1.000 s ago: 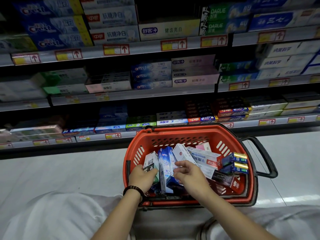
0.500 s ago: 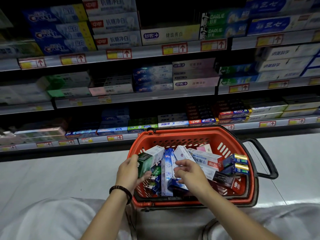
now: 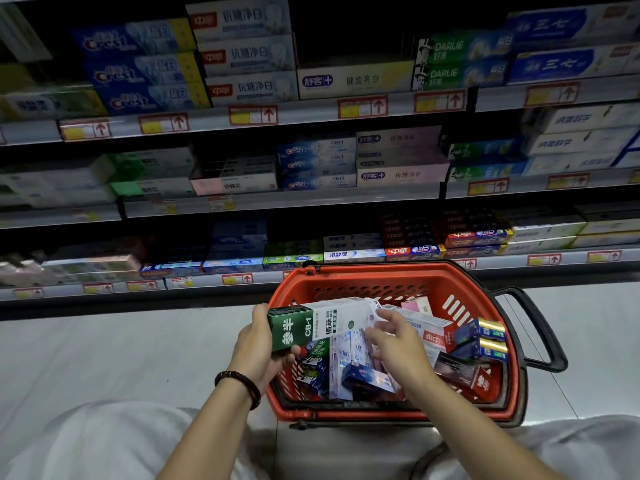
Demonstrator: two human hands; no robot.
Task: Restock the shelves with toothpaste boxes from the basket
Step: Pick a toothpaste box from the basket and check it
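- Head view: left hand (image 3: 258, 344) grips the green end of a green-and-white toothpaste box (image 3: 311, 325), thumb under, fingers behind; the box is held level just above the basket's (image 3: 381, 271) left side.
- Right hand (image 3: 398, 341) has loosely spread fingers touching the box's white end, not clamped.
- Many other boxes (image 3: 363, 372) are piled in the basket.
- Shelves (image 3: 311, 202) are well apart, with gaps.
- Progress looks early: one box picked, not yet shelved, most left to do.
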